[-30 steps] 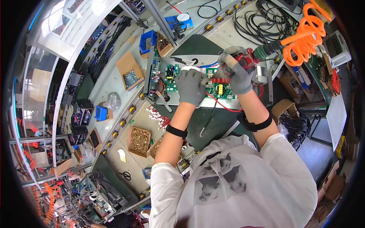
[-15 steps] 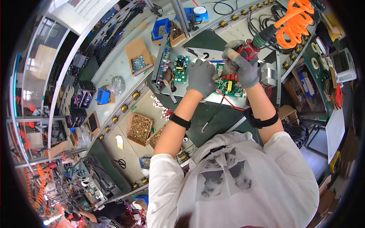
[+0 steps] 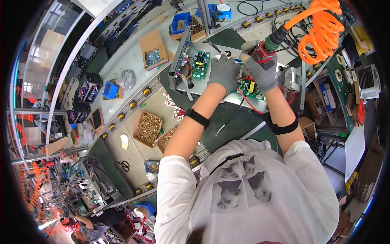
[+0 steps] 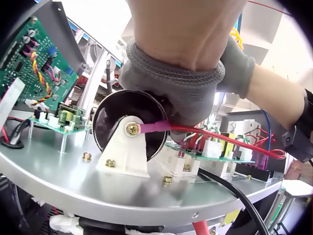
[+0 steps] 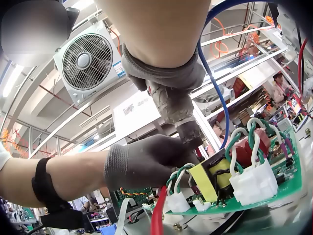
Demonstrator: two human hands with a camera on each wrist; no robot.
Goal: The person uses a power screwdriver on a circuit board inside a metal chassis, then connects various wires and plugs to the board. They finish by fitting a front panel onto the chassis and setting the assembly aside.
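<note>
My gloved right hand [image 3: 262, 73] grips a red power screwdriver [image 3: 262, 55], which hangs from an orange coiled hose [image 3: 321, 34]. In the right wrist view, the driver's taped grey nose [image 5: 171, 105] points down at the fingers of my gloved left hand [image 5: 142, 161]. That hand reaches over the green circuit board [image 5: 288, 191] beside a yellow transformer [image 5: 203, 183]; I cannot tell whether its fingertips hold anything. Below its wrist, a black-faced round part [image 4: 107, 117] stands on a white bracket [image 4: 132, 161], with a red wire [image 4: 215, 134] screwed to it. Everything sits on a metal chassis [image 3: 199, 86].
A second green board [image 3: 200, 65] stands at the chassis's left. Cardboard boxes of brass-coloured screws [image 3: 149, 127] and silver screws [image 3: 152, 58], blue bins [image 3: 180, 23] and scissors [image 3: 123, 165] lie left of the chassis. Black cables [image 3: 296, 40] lie behind. A yellow-wheeled roller rail [image 3: 133, 105] runs past.
The head view has shifted, so the chassis appears further right and higher. My hands have come closer together over the board, the driver staying in my right hand.
</note>
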